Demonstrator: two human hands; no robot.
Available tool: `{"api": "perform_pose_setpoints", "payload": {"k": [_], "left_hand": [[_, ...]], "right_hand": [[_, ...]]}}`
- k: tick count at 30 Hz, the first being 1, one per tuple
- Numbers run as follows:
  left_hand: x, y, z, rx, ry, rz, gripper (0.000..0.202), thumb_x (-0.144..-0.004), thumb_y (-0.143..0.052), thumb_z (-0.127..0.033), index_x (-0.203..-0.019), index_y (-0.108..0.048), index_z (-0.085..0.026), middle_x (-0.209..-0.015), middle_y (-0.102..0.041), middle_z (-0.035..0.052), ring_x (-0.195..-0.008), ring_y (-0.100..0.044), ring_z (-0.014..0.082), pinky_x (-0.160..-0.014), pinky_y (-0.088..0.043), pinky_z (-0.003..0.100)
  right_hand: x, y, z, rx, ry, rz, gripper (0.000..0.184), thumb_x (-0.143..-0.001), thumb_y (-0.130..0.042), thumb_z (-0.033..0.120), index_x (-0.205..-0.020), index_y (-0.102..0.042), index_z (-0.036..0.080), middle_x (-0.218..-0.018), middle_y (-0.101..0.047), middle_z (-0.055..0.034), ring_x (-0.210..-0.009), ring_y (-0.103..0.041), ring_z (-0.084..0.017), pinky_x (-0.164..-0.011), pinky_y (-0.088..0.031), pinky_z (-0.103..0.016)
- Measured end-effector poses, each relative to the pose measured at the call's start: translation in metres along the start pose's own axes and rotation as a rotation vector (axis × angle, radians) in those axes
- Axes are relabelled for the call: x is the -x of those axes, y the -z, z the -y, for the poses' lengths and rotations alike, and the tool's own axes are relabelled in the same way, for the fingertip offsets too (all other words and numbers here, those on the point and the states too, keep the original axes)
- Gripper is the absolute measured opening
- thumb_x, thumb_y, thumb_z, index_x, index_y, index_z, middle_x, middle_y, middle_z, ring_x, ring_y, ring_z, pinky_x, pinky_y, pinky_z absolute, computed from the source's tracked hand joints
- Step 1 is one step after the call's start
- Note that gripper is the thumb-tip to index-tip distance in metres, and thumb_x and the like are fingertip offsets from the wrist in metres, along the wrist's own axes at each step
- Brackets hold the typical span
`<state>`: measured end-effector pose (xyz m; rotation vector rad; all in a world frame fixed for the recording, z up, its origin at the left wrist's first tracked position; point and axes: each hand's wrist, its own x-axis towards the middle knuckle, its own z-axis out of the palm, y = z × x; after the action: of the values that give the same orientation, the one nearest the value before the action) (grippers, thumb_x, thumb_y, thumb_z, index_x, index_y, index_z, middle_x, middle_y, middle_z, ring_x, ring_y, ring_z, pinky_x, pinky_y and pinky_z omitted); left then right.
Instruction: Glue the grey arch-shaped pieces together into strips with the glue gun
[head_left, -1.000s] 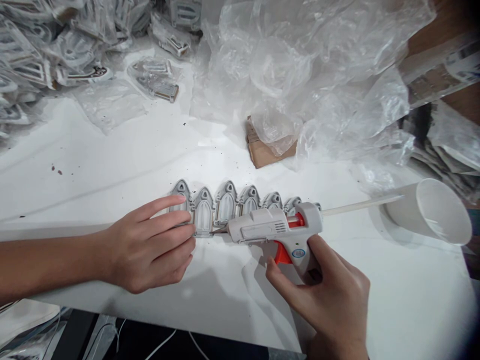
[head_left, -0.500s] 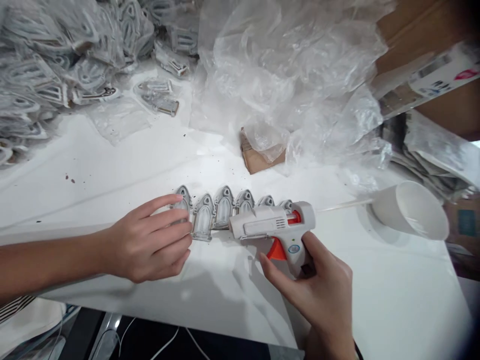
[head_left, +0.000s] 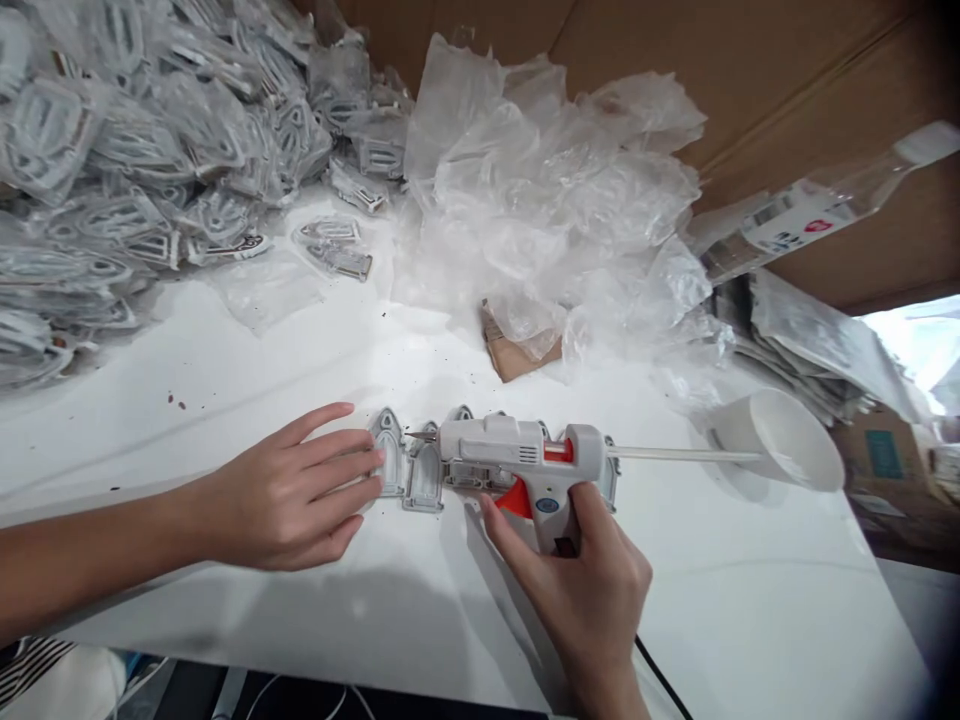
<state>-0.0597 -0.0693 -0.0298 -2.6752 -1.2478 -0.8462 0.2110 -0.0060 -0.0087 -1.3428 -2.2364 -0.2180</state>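
Observation:
My right hand (head_left: 581, 575) grips the handle of a white glue gun (head_left: 517, 455) with an orange trigger, one finger on the trigger. Its metal nozzle points left over a row of several grey arch-shaped plastic pieces (head_left: 424, 470) lying on the white table (head_left: 750, 590). A glue stick pokes out of the gun's rear towards the right. My left hand (head_left: 292, 495) rests flat, fingers stretched out, with the fingertips on the leftmost grey piece (head_left: 390, 460).
A white paper cup (head_left: 787, 450) lies on its side at the right. Crumpled clear plastic (head_left: 555, 220) and a cardboard scrap (head_left: 510, 355) sit behind the row. Several bagged grey parts (head_left: 112, 170) are heaped at the back left. Cardboard walls stand behind.
The glue gun has shifted left along the row, its nozzle now over the second piece from the left. My left hand stays on the leftmost piece. The view has tilted upward.

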Motion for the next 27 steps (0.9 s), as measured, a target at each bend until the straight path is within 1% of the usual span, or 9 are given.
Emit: {"api": "perform_pose_setpoints", "payload": {"k": [3,8,13,18,21,27], "left_hand": [[0.0002,-0.0003,-0.0002,0.005,-0.007,0.011,0.017,-0.083,-0.064,-0.020,-0.099,-0.068,-0.014,-0.106,-0.073,0.0050,-0.107,-0.064,0.0228,-0.111,-0.039,0.046],[0.0006,-0.0015,-0.0012,0.009,-0.011,0.001,0.015,-0.081,-0.064,-0.017,-0.096,-0.068,-0.015,-0.107,-0.073,0.0039,-0.105,-0.065,0.0225,-0.109,-0.041,0.046],[0.0016,-0.0041,-0.0010,0.016,-0.004,-0.017,0.018,-0.081,-0.065,-0.016,-0.098,-0.067,-0.013,-0.106,-0.073,0.0041,-0.103,-0.065,0.0206,-0.109,-0.043,0.043],[0.0016,-0.0048,0.0008,0.006,-0.001,-0.027,0.020,-0.081,-0.064,-0.016,-0.101,-0.067,-0.013,-0.103,-0.073,0.0046,-0.102,-0.066,0.0197,-0.108,-0.046,0.042],[0.0014,-0.0046,0.0010,0.005,-0.008,-0.014,0.017,-0.082,-0.063,-0.017,-0.099,-0.068,-0.013,-0.104,-0.073,0.0051,-0.102,-0.066,0.0203,-0.107,-0.046,0.042],[-0.0012,-0.0020,0.0009,0.008,-0.022,-0.003,0.015,-0.084,-0.059,-0.016,-0.096,-0.068,-0.013,-0.103,-0.073,0.0052,-0.100,-0.066,0.0206,-0.106,-0.046,0.042]], "right_hand": [[0.0007,-0.0019,0.0010,0.007,0.006,0.008,0.047,-0.081,-0.067,0.052,-0.069,-0.040,0.016,-0.052,-0.037,0.0068,-0.043,-0.029,-0.002,-0.042,-0.025,-0.016],[0.0035,-0.0043,0.0044,0.016,0.019,0.005,0.046,-0.079,-0.069,0.052,-0.071,-0.042,0.016,-0.050,-0.038,0.0070,-0.042,-0.031,-0.002,-0.043,-0.026,-0.016],[0.0047,-0.0071,0.0082,0.007,0.030,0.019,0.046,-0.080,-0.068,0.053,-0.072,-0.042,0.016,-0.051,-0.041,0.0064,-0.043,-0.033,-0.002,-0.044,-0.026,-0.016],[0.0042,-0.0071,0.0098,0.044,0.016,0.047,0.041,-0.080,-0.067,0.051,-0.077,-0.047,0.015,-0.053,-0.045,0.0056,-0.043,-0.034,-0.003,-0.044,-0.026,-0.017],[0.0047,-0.0077,0.0103,0.063,0.016,0.053,0.039,-0.081,-0.066,0.050,-0.078,-0.050,0.015,-0.053,-0.045,0.0057,-0.042,-0.034,-0.003,-0.044,-0.026,-0.017],[0.0078,-0.0103,0.0088,0.014,0.016,0.063,0.035,-0.083,-0.064,0.044,-0.073,-0.045,0.016,-0.053,-0.044,0.0061,-0.043,-0.035,-0.003,-0.044,-0.026,-0.017]]}}
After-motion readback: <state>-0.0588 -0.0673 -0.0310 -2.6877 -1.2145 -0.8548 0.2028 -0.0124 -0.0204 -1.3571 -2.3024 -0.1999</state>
